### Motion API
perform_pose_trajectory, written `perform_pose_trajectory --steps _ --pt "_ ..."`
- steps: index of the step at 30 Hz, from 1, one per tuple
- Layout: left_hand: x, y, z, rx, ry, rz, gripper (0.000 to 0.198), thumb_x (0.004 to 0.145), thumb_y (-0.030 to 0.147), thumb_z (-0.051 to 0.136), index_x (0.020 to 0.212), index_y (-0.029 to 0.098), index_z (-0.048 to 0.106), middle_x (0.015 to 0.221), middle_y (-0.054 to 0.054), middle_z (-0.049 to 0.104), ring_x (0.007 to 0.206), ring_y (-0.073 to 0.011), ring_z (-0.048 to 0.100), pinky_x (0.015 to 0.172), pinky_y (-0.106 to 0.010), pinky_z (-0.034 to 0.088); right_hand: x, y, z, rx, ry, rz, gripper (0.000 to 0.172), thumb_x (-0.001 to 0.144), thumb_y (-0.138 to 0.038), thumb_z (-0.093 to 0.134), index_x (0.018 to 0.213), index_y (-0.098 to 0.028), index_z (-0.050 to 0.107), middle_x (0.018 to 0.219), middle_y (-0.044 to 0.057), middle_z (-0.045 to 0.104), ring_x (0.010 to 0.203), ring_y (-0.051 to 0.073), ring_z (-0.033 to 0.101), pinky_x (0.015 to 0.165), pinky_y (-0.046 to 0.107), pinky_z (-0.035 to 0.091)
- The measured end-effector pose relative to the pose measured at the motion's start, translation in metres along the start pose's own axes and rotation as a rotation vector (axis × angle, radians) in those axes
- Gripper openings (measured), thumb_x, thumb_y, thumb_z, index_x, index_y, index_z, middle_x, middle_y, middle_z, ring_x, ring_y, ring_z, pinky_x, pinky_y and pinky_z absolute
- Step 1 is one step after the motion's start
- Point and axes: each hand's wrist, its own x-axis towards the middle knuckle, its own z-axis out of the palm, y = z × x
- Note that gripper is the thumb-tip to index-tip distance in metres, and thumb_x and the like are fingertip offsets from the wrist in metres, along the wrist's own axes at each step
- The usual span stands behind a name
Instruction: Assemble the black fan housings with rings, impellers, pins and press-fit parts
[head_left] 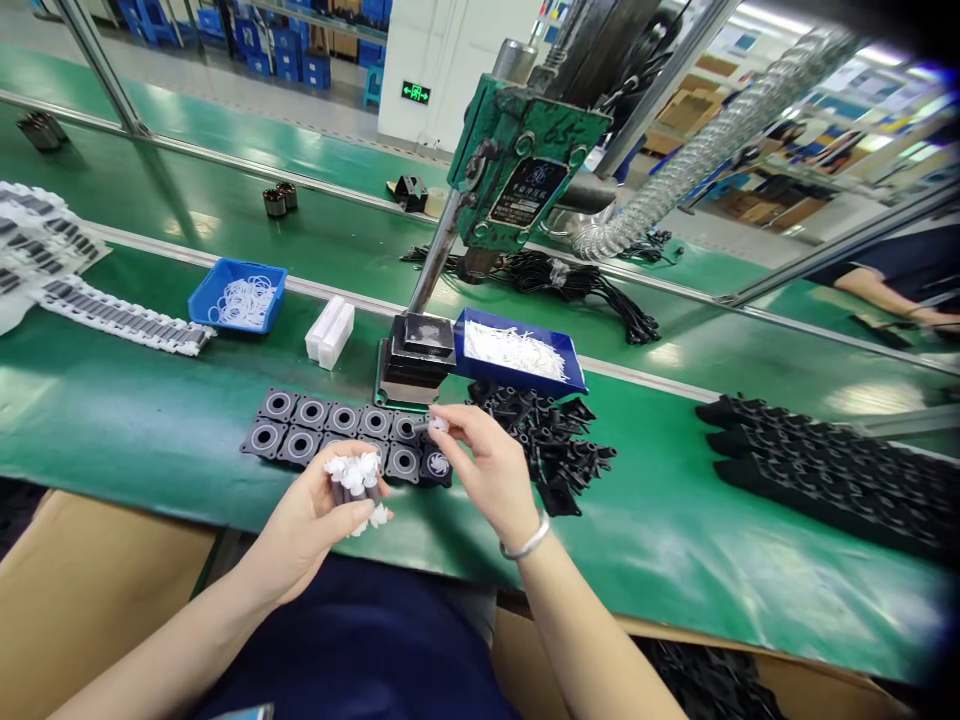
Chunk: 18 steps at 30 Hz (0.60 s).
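Observation:
My left hand (319, 515) is closed round a bunch of small rotors (358, 478), grey cylinders with white finned ends. Between the thumb and fingers of my right hand (480, 455) is a single rotor (437, 425), its white end uppermost in the pinch and its grey shaft pointing left. Beneath both hands lie two rows of black square housings (302, 443) with round ringed openings. A white impeller (437, 463) shows in the housing at the right end of the near row. My left hand hides part of that row.
A green press (525, 165) rises behind the housings on its stepped base (420, 355). Black plastic parts (562, 450) are heaped right of my right hand. Farther back are a blue bin of white rings (199, 305), white blocks (330, 332) and a blue tray of white pieces (517, 378).

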Motion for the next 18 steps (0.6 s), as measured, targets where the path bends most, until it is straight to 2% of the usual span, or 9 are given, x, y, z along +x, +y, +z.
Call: perform_pose_trajectory --steps 4,9,12,16,18 --pt "-0.004 0.0 -0.006 -0.002 0.023 -0.007 0.046 0.083 0.026 0.075 0.125 0.024 0.055 0.102 -0.007 0.068 0.098 -0.0215 0.065 0.091 -0.039 0.054 0.016 0.014 0.009 -0.249 -0.157 -0.2 0.026 0.098 -0.022 0.049 0.118 -0.021 0.066 0.108 0.01 0.069 0.102 0.02 0.066 0.093 0.039 0.058" --pt "-0.005 -0.004 -0.013 0.012 0.067 0.017 0.051 0.082 0.024 0.077 0.127 0.025 0.053 0.109 -0.007 0.069 0.106 -0.0241 0.065 0.089 -0.037 0.054 0.022 0.004 0.008 -0.43 -0.322 -0.261 0.026 0.097 -0.021 0.052 0.119 -0.018 0.065 0.114 0.013 0.067 0.107 0.027 0.062 0.095 0.05 0.053" --pt "-0.004 -0.004 -0.014 0.005 0.072 0.039 0.055 0.079 0.021 0.079 0.127 0.025 0.053 0.109 -0.007 0.069 0.106 -0.0239 0.066 0.087 -0.033 0.054 0.017 -0.014 0.002 -0.29 -0.287 -0.225 0.029 0.096 -0.028 0.057 0.123 -0.022 0.061 0.117 0.011 0.065 0.11 0.025 0.061 0.097 0.046 0.053" --pt "-0.002 0.001 -0.009 -0.062 0.085 0.031 0.053 0.075 0.022 0.083 0.122 0.025 0.058 0.105 -0.005 0.07 0.101 -0.0217 0.067 0.087 -0.032 0.054 -0.003 -0.035 0.009 0.069 -0.429 -0.139 0.057 0.084 -0.044 0.073 0.131 -0.024 0.049 0.105 0.005 0.065 0.093 0.018 0.063 0.083 0.032 0.056" --pt "-0.001 0.003 -0.007 -0.111 0.078 -0.008 0.048 0.075 0.024 0.082 0.118 0.025 0.061 0.105 -0.005 0.07 0.097 -0.0211 0.067 0.086 -0.035 0.055 -0.015 -0.038 0.018 0.124 -0.429 -0.121 0.06 0.082 -0.045 0.074 0.132 -0.025 0.047 0.103 0.005 0.063 0.091 0.017 0.061 0.082 0.032 0.055"
